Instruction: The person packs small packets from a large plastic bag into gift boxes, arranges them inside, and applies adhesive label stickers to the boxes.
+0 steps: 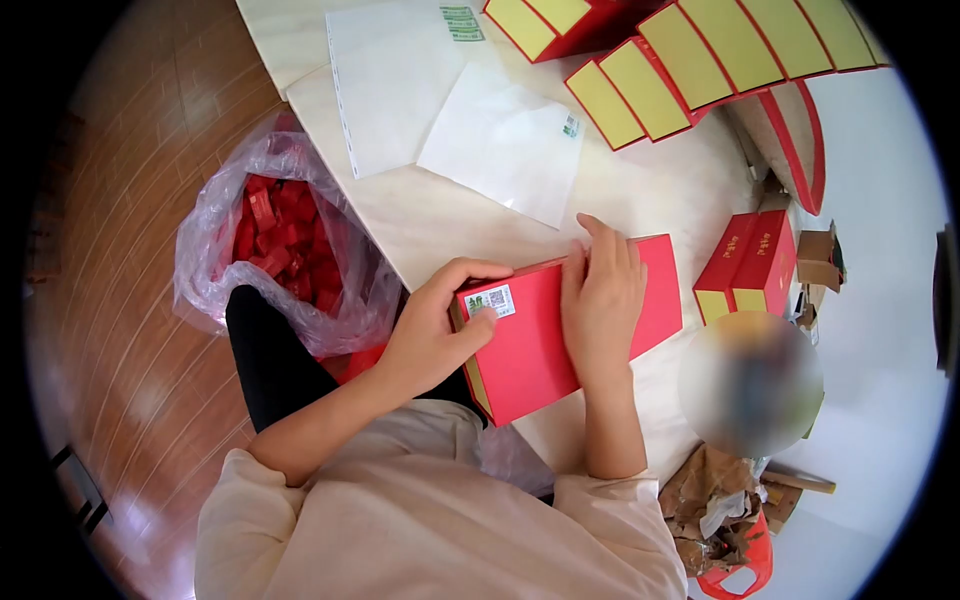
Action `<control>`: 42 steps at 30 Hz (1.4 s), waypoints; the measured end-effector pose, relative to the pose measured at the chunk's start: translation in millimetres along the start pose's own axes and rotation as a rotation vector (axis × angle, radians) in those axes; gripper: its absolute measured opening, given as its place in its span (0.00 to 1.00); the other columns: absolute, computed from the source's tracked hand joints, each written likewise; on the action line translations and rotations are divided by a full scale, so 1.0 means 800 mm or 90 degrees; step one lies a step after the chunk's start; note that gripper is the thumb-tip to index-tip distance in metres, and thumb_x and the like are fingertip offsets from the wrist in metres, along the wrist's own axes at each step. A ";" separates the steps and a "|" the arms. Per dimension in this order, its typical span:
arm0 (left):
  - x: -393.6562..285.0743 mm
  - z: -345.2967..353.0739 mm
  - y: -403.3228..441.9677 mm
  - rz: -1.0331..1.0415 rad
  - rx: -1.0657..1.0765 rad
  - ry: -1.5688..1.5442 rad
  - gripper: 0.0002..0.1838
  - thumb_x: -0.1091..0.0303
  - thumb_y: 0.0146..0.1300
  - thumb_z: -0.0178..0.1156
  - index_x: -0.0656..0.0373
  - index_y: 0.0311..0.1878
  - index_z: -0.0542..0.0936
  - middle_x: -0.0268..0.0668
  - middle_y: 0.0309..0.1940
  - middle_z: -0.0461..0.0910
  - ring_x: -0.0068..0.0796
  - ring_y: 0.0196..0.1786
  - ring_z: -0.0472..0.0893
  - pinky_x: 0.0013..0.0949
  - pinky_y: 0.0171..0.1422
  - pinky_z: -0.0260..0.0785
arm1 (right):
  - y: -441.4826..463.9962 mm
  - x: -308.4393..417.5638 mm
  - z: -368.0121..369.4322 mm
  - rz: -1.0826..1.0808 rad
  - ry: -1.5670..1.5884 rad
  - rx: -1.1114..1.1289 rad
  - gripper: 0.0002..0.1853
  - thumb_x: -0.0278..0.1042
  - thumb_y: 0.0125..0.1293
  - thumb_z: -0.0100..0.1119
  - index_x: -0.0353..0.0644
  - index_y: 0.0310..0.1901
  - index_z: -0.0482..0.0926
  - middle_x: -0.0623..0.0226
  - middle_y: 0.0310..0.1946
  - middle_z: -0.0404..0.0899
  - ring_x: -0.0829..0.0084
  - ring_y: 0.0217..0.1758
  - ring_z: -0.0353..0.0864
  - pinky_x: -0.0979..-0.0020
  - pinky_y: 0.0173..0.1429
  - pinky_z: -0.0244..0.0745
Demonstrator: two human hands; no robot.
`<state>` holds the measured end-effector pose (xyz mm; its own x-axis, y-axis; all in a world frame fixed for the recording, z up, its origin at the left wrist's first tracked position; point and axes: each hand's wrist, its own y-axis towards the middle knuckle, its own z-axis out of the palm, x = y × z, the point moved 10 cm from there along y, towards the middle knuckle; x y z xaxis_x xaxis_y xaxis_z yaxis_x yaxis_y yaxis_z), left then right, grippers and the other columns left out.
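A red box (530,363) with yellow sides lies slantwise at the table's near edge, its left end reaching past the edge. My left hand (447,318) grips that end, thumb on top beside a white and green label with a square code (490,302), fingers over the far edge. My right hand (604,295) rests flat on the box's upper face right of the middle, fingers stretched toward the far edge. Beyond the box lie a white sheet with a small green sticker (505,140) and another sheet with green stickers (390,85).
A clear plastic bag of small red pieces (285,235) stands left of the table (400,215). Red and yellow boxes (700,55) line the far right; two more (748,260) stand at right. Brown paper (710,500) and a red bag (745,570) are lower right.
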<state>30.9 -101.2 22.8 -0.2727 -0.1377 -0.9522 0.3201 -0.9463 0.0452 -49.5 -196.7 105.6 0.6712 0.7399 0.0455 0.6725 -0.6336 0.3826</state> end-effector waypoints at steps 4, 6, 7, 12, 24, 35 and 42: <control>-0.004 0.006 0.022 -0.066 0.030 0.167 0.18 0.62 0.70 0.52 0.64 0.57 0.73 0.38 0.45 0.79 0.23 0.49 0.77 0.28 0.57 0.68 | -0.003 -0.019 0.006 0.021 0.144 -0.003 0.11 0.27 0.62 0.57 0.38 0.47 0.76 0.62 0.33 0.75 0.60 0.37 0.72 0.60 0.43 0.64; -0.005 0.007 0.026 -0.051 0.050 0.188 0.17 0.62 0.71 0.50 0.63 0.56 0.74 0.38 0.42 0.81 0.22 0.46 0.78 0.27 0.56 0.70 | -0.011 -0.014 -0.004 0.019 0.146 -0.023 0.11 0.28 0.62 0.56 0.38 0.46 0.76 0.62 0.34 0.75 0.60 0.37 0.72 0.60 0.44 0.64; 0.001 0.003 0.023 -0.098 0.036 0.124 0.18 0.61 0.73 0.48 0.63 0.57 0.74 0.39 0.41 0.82 0.24 0.44 0.80 0.27 0.53 0.71 | -0.020 -0.010 -0.010 0.021 0.146 -0.018 0.11 0.27 0.62 0.56 0.38 0.46 0.76 0.61 0.36 0.75 0.60 0.39 0.72 0.60 0.46 0.64; 0.020 -0.033 0.013 0.001 -0.124 0.058 0.23 0.55 0.77 0.36 0.60 0.60 0.72 0.44 0.44 0.84 0.29 0.47 0.84 0.28 0.53 0.73 | -0.105 0.007 -0.034 -0.019 0.264 -0.033 0.15 0.31 0.62 0.55 0.39 0.50 0.76 0.55 0.53 0.73 0.56 0.54 0.70 0.56 0.58 0.61; 0.013 -0.029 0.004 -0.099 -0.021 -0.082 0.26 0.53 0.77 0.35 0.64 0.62 0.69 0.53 0.42 0.82 0.36 0.45 0.83 0.32 0.52 0.75 | -0.197 0.048 -0.012 -0.059 0.107 -0.116 0.54 0.42 0.39 0.78 0.48 0.66 0.52 0.47 0.67 0.56 0.44 0.71 0.53 0.36 0.71 0.44; -0.029 -0.005 0.028 -0.145 0.125 0.123 0.22 0.58 0.77 0.37 0.65 0.58 0.72 0.52 0.38 0.82 0.35 0.45 0.84 0.32 0.51 0.77 | -0.199 0.051 -0.045 -0.256 0.131 -0.140 0.37 0.43 0.46 0.76 0.50 0.57 0.66 0.54 0.61 0.68 0.50 0.65 0.65 0.42 0.70 0.53; -0.104 -0.054 0.122 0.220 -0.030 0.395 0.17 0.64 0.71 0.48 0.63 0.58 0.71 0.49 0.54 0.76 0.43 0.61 0.73 0.40 0.64 0.64 | -0.160 -0.128 -0.225 0.252 0.482 -0.664 0.33 0.42 0.62 0.64 0.35 0.63 0.62 0.58 0.57 0.69 0.63 0.57 0.74 0.63 0.65 0.67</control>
<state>124.2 -169.4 93.3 0.4134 -0.2221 -0.8830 0.3384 -0.8628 0.3755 -260.5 -150.3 218.2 0.2005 0.7051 0.6802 -0.3011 -0.6163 0.7276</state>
